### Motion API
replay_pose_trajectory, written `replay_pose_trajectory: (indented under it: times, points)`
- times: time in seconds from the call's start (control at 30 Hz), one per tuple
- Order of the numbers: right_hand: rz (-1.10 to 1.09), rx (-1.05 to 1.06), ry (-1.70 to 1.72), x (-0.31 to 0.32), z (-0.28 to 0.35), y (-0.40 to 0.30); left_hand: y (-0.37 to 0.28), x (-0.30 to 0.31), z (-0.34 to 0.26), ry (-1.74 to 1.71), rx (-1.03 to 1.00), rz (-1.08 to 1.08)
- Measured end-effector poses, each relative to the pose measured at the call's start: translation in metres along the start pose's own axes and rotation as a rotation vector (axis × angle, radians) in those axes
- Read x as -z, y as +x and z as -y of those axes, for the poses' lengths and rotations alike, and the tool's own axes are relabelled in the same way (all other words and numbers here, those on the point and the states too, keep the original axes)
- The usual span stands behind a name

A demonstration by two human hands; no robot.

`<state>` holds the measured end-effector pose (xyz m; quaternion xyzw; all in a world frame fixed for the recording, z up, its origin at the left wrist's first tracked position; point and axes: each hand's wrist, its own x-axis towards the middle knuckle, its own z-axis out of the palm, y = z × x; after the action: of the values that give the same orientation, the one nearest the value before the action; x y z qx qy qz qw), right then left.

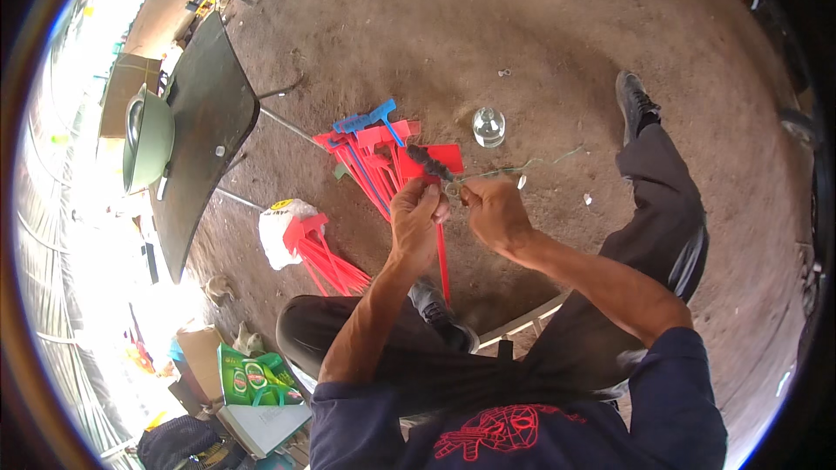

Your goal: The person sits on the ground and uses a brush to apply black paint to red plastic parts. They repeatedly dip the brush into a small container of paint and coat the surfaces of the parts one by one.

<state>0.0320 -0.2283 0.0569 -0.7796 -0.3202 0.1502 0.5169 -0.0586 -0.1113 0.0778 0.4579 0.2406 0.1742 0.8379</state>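
My left hand [420, 212] pinches a red plastic tag [444, 158] with a long thin stem, which hangs below the hand. A dark, fuzzy clump [429, 162] lies across the tag's face. My right hand [495, 209], close beside it, has its fingers closed at a thin green string [499, 172] that trails off to the right. Just beyond my hands, a bundle of red tags [379, 160] with a few blue ones [366, 120] lies on the dirt floor. A clear, rounded glass or plastic container [488, 127] stands on the floor farther out.
Another bunch of red tags [330, 261] lies against a white plastic bag [277, 241]. A dark table [212, 104] at the left holds a green basin [151, 140]. A green bag [251, 375] and cardboard [201, 359] lie at the lower left. My shoe [633, 101] rests at the right.
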Motion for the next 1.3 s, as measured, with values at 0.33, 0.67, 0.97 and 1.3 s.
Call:
replay_pose_trajectory:
  times: [0.33,0.67,0.97,1.3]
  points:
    - [-0.098,-0.118,0.271,0.021,0.018,0.013,0.007,0.007,-0.002,-0.096,-0.040,0.040]
    - [0.048,-0.097,0.129,0.013,0.012,0.005,0.005,0.003,0.000,-0.098,-0.019,0.020]
    - [-0.034,0.065,-0.065,0.010,0.008,0.005,0.002,-0.004,0.002,0.047,-0.045,-0.057]
    - [0.011,0.030,-0.063,0.005,0.018,-0.007,0.004,-0.003,0.001,0.103,-0.010,-0.154]
